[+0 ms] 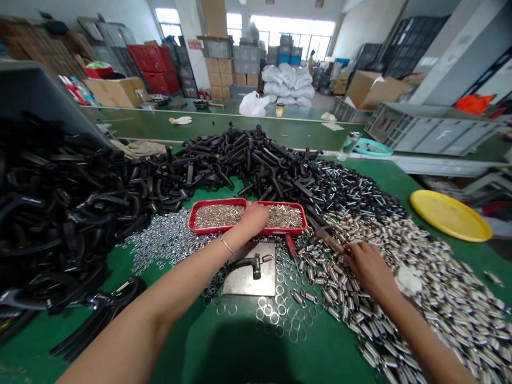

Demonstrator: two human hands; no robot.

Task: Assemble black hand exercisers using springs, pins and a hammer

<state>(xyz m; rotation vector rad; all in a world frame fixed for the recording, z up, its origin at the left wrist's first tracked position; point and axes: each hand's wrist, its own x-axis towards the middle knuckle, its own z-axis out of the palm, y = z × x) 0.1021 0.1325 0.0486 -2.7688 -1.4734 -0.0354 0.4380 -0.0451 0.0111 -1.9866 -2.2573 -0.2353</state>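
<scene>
My left hand reaches over the middle of a red tray filled with small metal pins. Its fingers are curled down at the pins, and what they pinch is hidden. My right hand is closed round the wooden handle of a hammer, whose head lies towards the tray. Below the tray, a black curved handle lies on a metal plate. A small spring sits beside the handle. Between tray and hammer is a red-handled screwdriver.
Black handles are heaped behind and left. Silver nuts lie left of the tray, metal rings in front, springs and black-headed bolts to the right. A yellow lid sits at the right edge.
</scene>
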